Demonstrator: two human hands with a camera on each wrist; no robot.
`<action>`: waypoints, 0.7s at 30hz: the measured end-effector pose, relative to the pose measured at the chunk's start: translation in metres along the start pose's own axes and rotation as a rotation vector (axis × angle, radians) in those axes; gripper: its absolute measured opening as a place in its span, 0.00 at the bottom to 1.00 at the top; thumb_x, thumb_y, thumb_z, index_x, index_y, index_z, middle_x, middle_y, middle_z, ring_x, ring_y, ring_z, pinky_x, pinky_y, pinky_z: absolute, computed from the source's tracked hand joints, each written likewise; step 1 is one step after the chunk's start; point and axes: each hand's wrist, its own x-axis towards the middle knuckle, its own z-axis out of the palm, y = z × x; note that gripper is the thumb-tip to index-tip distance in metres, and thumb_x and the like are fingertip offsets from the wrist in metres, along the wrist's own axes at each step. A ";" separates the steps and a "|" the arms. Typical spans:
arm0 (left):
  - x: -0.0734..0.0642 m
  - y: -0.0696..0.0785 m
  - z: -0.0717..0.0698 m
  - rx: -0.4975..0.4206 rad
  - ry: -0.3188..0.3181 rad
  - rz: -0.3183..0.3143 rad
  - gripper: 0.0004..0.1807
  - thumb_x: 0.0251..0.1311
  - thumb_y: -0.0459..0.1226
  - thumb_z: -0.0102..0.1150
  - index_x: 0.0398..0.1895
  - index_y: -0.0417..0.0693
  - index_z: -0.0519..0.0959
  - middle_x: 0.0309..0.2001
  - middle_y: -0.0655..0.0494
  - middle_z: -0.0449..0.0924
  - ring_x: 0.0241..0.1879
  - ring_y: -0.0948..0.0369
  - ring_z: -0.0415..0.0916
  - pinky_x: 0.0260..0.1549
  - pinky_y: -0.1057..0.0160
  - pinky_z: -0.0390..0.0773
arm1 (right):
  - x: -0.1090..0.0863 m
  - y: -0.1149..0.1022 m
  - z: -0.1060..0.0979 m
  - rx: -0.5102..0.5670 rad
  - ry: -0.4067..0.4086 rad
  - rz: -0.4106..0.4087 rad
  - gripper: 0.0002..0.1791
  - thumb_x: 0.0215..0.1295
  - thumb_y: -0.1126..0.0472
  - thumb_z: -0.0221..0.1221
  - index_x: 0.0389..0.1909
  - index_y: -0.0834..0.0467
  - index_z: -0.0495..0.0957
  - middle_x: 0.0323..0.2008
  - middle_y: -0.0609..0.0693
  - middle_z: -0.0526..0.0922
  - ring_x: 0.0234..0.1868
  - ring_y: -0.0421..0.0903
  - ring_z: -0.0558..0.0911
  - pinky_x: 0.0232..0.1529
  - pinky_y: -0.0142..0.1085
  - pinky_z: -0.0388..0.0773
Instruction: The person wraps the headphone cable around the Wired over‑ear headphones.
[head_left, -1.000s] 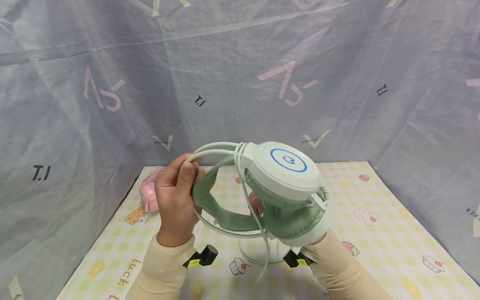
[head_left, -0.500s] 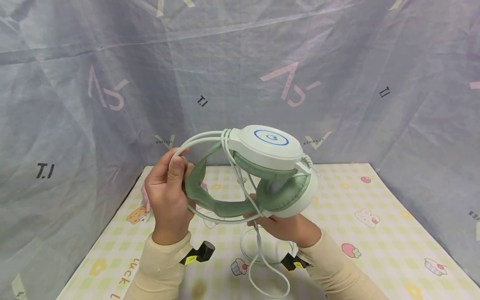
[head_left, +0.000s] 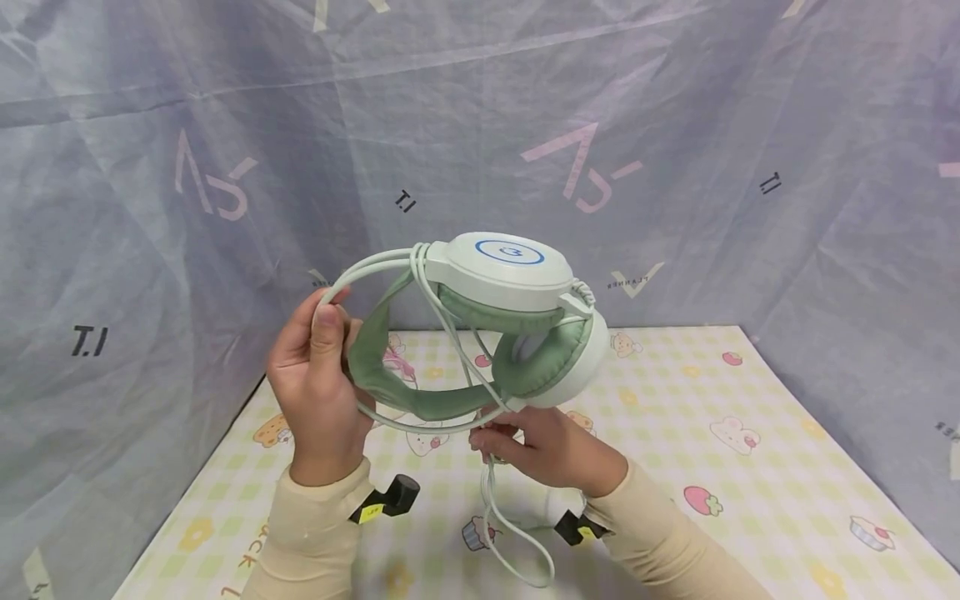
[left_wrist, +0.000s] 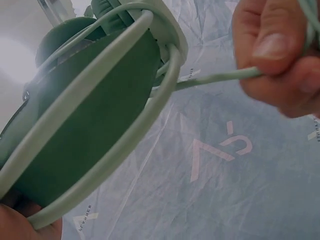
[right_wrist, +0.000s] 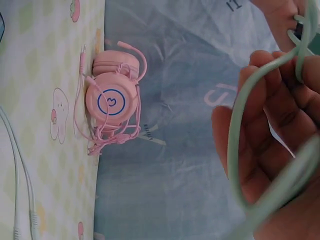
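Note:
A pair of pale green and white headphones point(head_left: 502, 287) is held up above the table, ear cups to the right. My left hand point(head_left: 318, 387) grips the headband, thumb over its thin white outer bars; green padding point(left_wrist: 105, 110) lies between those bars in the left wrist view. Under the lower ear cup, my right hand point(head_left: 558, 450) pinches the pale green cable point(left_wrist: 220, 77) between thumb and fingers. A loop of this cable hangs below the right hand, and strands point(right_wrist: 235, 130) cross in front of its fingers in the right wrist view.
Behind the headband, a pink headset point(right_wrist: 112, 100) with a mic arm and bundled cord lies on the table. More pale cable ends point(right_wrist: 22, 200) rest on the checked tablecloth point(head_left: 787, 500). A grey fabric sheet point(head_left: 480, 150) encloses the back and sides.
The headphones have risen and moved left with the left hand. My right hand has come out from behind the ear cup to below it, on the cable, whose hanging loop has shifted.

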 end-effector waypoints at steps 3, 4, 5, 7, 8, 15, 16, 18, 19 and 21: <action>0.001 0.001 -0.001 0.007 0.011 0.001 0.16 0.72 0.32 0.60 0.52 0.24 0.81 0.20 0.54 0.69 0.14 0.63 0.58 0.14 0.70 0.66 | 0.000 -0.001 0.000 -0.035 -0.006 -0.012 0.09 0.81 0.51 0.55 0.42 0.45 0.83 0.30 0.33 0.82 0.32 0.30 0.80 0.36 0.29 0.80; 0.001 0.002 -0.002 0.006 0.012 0.003 0.16 0.72 0.32 0.60 0.52 0.23 0.81 0.19 0.54 0.69 0.14 0.63 0.58 0.14 0.70 0.66 | 0.001 -0.001 0.001 -0.041 -0.005 -0.027 0.09 0.81 0.52 0.55 0.41 0.45 0.83 0.30 0.33 0.81 0.31 0.30 0.79 0.36 0.28 0.80; 0.001 0.002 -0.002 0.005 0.012 0.005 0.16 0.72 0.32 0.60 0.52 0.23 0.81 0.19 0.54 0.69 0.14 0.63 0.58 0.14 0.70 0.66 | 0.001 -0.001 0.001 -0.044 -0.005 -0.042 0.09 0.81 0.53 0.55 0.41 0.45 0.83 0.30 0.33 0.81 0.31 0.29 0.79 0.37 0.28 0.80; 0.002 0.001 -0.002 -0.004 0.011 0.009 0.16 0.72 0.32 0.61 0.52 0.23 0.81 0.19 0.55 0.68 0.14 0.63 0.56 0.15 0.70 0.65 | 0.002 -0.001 0.001 -0.045 -0.007 -0.073 0.08 0.80 0.54 0.56 0.41 0.46 0.83 0.29 0.34 0.82 0.31 0.30 0.80 0.39 0.28 0.80; 0.002 0.001 -0.002 -0.006 0.011 0.011 0.16 0.72 0.32 0.61 0.52 0.23 0.81 0.19 0.55 0.68 0.15 0.63 0.56 0.15 0.70 0.64 | 0.003 -0.001 0.002 -0.053 -0.006 -0.088 0.07 0.80 0.55 0.56 0.43 0.46 0.83 0.29 0.34 0.83 0.32 0.29 0.80 0.40 0.27 0.80; 0.003 0.001 -0.003 -0.023 0.035 0.015 0.16 0.71 0.31 0.61 0.52 0.22 0.81 0.17 0.55 0.69 0.14 0.63 0.56 0.13 0.71 0.62 | 0.007 0.004 0.005 -0.091 0.006 -0.197 0.08 0.79 0.63 0.56 0.47 0.53 0.84 0.33 0.37 0.88 0.39 0.30 0.85 0.43 0.26 0.79; 0.004 0.001 -0.003 -0.021 0.041 0.014 0.16 0.71 0.31 0.62 0.52 0.22 0.81 0.17 0.55 0.69 0.14 0.63 0.56 0.13 0.71 0.63 | 0.008 0.005 0.005 -0.094 0.005 -0.208 0.08 0.79 0.63 0.56 0.44 0.52 0.83 0.34 0.37 0.88 0.40 0.30 0.85 0.43 0.26 0.79; 0.005 0.002 -0.003 -0.007 0.053 0.017 0.16 0.71 0.31 0.62 0.51 0.22 0.81 0.17 0.55 0.69 0.13 0.63 0.58 0.12 0.70 0.65 | 0.009 0.006 0.005 -0.094 -0.004 -0.236 0.08 0.79 0.64 0.56 0.38 0.52 0.81 0.37 0.37 0.88 0.44 0.32 0.86 0.44 0.26 0.78; 0.006 0.002 -0.004 0.001 0.061 0.020 0.16 0.71 0.32 0.62 0.51 0.21 0.80 0.17 0.55 0.69 0.13 0.63 0.58 0.12 0.70 0.65 | 0.010 0.007 0.005 -0.097 -0.010 -0.252 0.09 0.79 0.65 0.56 0.36 0.52 0.80 0.37 0.37 0.88 0.45 0.32 0.86 0.46 0.26 0.79; 0.007 0.003 -0.004 0.013 0.071 0.028 0.17 0.71 0.32 0.62 0.51 0.21 0.80 0.17 0.55 0.68 0.13 0.63 0.59 0.12 0.70 0.66 | 0.011 0.007 0.005 -0.097 -0.019 -0.273 0.10 0.78 0.66 0.55 0.35 0.52 0.78 0.39 0.38 0.88 0.44 0.33 0.86 0.46 0.25 0.79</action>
